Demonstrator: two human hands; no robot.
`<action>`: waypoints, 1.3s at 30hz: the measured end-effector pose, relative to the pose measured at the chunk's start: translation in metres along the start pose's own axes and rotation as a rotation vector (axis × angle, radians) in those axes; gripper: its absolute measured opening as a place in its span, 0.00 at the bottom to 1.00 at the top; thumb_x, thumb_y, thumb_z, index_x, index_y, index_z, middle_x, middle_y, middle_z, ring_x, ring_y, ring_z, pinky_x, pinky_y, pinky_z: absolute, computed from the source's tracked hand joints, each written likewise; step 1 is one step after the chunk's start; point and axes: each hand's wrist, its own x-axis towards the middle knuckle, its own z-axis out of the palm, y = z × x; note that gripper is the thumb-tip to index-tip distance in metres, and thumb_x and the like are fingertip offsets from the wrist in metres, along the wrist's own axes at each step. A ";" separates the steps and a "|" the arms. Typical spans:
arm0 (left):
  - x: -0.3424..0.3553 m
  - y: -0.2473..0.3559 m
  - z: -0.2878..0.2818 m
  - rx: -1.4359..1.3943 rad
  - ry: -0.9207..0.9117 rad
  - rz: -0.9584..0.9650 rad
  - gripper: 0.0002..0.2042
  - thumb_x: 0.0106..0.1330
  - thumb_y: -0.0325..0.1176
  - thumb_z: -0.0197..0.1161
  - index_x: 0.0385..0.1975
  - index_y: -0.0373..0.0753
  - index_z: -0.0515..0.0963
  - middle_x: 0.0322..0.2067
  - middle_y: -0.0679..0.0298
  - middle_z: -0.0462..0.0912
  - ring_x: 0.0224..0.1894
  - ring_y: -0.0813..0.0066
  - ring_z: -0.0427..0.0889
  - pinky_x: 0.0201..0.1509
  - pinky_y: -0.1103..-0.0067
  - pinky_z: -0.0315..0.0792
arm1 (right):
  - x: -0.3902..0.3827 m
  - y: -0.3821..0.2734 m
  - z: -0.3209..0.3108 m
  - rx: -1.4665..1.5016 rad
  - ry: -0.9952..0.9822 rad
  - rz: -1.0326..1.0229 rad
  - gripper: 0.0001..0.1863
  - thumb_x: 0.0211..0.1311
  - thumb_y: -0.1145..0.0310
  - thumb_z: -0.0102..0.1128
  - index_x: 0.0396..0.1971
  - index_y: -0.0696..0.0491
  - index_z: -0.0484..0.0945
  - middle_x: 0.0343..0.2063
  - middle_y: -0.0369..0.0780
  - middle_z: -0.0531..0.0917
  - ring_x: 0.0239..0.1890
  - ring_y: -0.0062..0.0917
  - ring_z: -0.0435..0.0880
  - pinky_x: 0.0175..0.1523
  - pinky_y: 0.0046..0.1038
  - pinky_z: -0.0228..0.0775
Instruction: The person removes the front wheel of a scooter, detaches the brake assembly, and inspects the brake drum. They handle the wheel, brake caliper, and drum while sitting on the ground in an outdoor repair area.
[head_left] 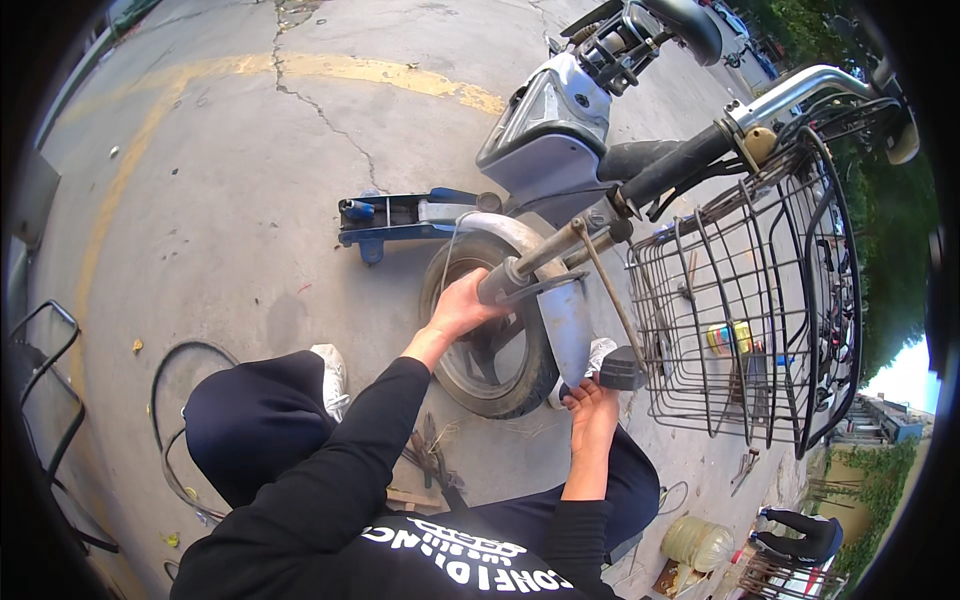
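My left hand (pixel 468 305) is wrapped round the lower front fork tube (pixel 510 275) of a silver electric scooter (pixel 580 100), beside the front wheel (pixel 463 385). My right hand (pixel 590 415) is at the lower tip of the pale front mudguard (pixel 565 320), its fingers curled against it. A black block-shaped part (pixel 625 370) sits just right of those fingertips. A wire basket (pixel 740 390) hangs from the scooter's front, to the right of both hands. A blue floor jack (pixel 390 215) lies on the ground behind the wheel.
Tools (pixel 435 465) lie on the concrete between my knees. A hose (pixel 170 355) and a black tubular frame (pixel 55 310) are at left. A plastic jug (pixel 690 545), a person's dark-clad legs (pixel 800 540) and another tool (pixel 745 470) are at lower right. Greenery borders the right side.
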 end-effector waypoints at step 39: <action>0.007 0.005 0.004 0.018 -0.014 -0.158 0.14 0.44 0.31 0.68 0.33 0.37 0.79 0.31 0.51 0.83 0.37 0.54 0.83 0.40 0.69 0.74 | 0.017 0.055 0.031 -0.636 -0.089 -0.190 0.35 0.43 0.67 0.77 0.53 0.61 0.71 0.50 0.41 0.76 0.51 0.29 0.73 0.59 0.30 0.62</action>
